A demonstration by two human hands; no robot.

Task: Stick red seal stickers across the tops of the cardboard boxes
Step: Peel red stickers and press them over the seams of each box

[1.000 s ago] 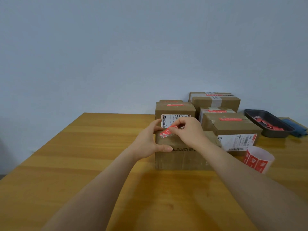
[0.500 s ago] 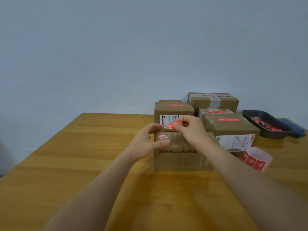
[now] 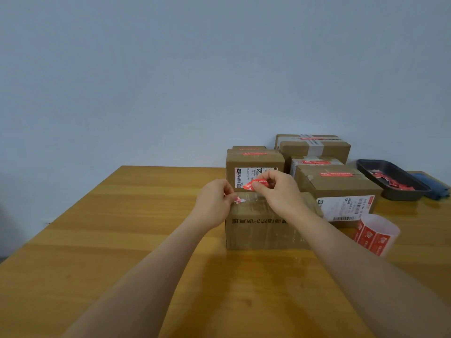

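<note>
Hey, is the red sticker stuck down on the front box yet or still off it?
Off. The right hand pinches the red sticker above the front box.

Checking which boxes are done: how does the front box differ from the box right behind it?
The front box has no red seal stuck on top; the rear box has one. The front box is lower, the rear taller. The rear box shows a white label; the front shows printed characters. Both are brown cardboard.

The right hand (image 3: pixel 280 193) and forearm cover most of the front box's (image 3: pixel 258 230) top, the shipping-label (image 3: pixel 344 208) print is way too small to read, the blue cloth (image 3: pixel 436 189) gets cut off at the right edge, and both elbows run out the bottom.
</note>
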